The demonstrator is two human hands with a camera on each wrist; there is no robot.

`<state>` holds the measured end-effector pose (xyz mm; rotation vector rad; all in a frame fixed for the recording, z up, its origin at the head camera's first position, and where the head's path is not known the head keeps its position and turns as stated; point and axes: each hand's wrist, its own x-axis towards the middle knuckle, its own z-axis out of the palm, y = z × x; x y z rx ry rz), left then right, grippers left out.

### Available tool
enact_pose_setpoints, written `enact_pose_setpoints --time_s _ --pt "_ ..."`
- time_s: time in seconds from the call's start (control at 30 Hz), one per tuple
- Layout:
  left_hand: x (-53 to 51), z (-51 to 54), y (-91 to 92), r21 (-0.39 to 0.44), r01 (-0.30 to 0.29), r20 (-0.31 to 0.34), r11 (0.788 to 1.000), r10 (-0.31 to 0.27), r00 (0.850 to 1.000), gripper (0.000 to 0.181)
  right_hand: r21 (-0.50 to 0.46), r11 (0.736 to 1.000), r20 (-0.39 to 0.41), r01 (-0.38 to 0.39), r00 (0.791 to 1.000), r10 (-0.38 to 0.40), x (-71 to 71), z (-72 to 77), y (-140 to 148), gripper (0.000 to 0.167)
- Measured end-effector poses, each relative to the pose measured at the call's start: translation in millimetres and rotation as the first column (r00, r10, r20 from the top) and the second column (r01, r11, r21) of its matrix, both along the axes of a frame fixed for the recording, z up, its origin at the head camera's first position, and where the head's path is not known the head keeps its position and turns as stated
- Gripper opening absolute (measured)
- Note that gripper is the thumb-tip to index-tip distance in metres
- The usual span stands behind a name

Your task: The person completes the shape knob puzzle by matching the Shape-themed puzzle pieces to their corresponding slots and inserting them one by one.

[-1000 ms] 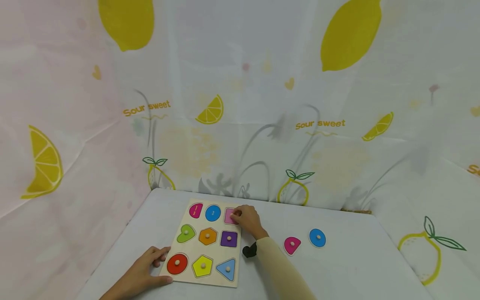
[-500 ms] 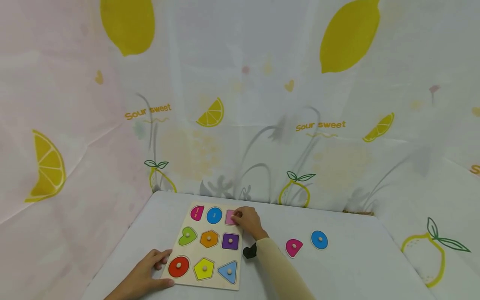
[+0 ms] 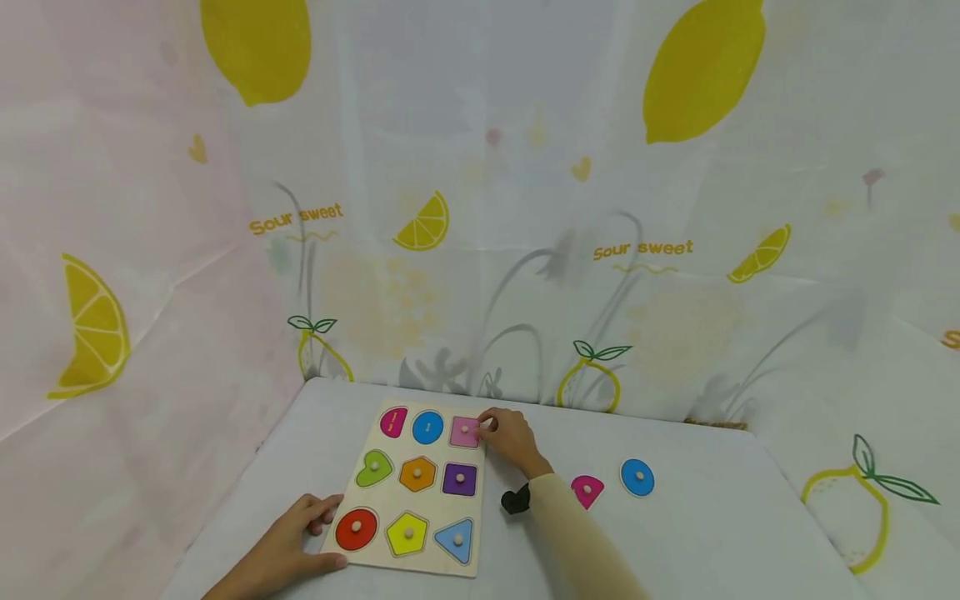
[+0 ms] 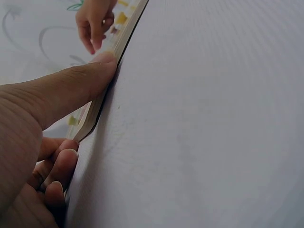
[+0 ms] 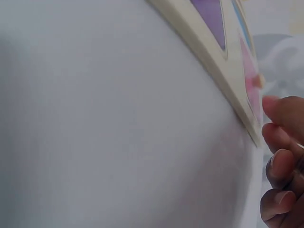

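A wooden shape puzzle board (image 3: 378, 508) lies on the white table with several knobbed pieces in it. My left hand (image 3: 288, 542) holds its near left corner; in the left wrist view the thumb (image 4: 80, 78) lies along one edge and the curled fingers touch the other side. At the far right corner, the pink square piece (image 3: 464, 432) sits in its recess, its knob uncovered. My right hand (image 3: 512, 437) is just right of that knob, fingers loosely bent and nothing held. The right wrist view shows a small gap between fingertips and knob.
Right of the board lie a magenta rounded piece (image 3: 587, 490), partly behind the right sleeve (image 3: 581, 533), and a blue round piece (image 3: 637, 477). A black object (image 3: 516, 500) is at the right wrist. A lemon-print cloth (image 3: 480, 208) rises behind the table.
My right hand has let go of the pink square's knob and moved slightly right. The left hand stays at the board's corner.
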<state>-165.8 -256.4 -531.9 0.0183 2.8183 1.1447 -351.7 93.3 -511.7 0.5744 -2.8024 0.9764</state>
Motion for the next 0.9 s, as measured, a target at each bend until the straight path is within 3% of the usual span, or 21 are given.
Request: enact_pose_setpoints --time_s 0.2,0.43,0.63,0.9 --pt "-2.6 0.3 0.2 0.003 -0.021 0.014 1.0 0.021 1.0 0.097 0.002 1.0 -0.049 0.001 0.999 -0.001 3.3 6.5 36.3 0.018" --pt "-0.3 -0.5 0.3 0.007 -0.002 0.002 1.0 0.002 1.0 0.096 0.023 0.999 -0.09 0.027 0.996 -0.024 14.2 8.9 77.9 0.015" --pt "-0.8 -1.5 0.1 0.008 -0.015 0.007 1.0 0.015 1.0 0.097 0.002 0.999 -0.036 0.05 0.998 -0.05 34.0 15.1 108.8 0.015" --pt "-1.0 -2.2 -0.7 0.009 -0.003 0.002 1.0 0.003 1.0 0.097 -0.04 0.993 -0.018 0.112 0.993 -0.113 53.5 9.6 146.4 0.011"
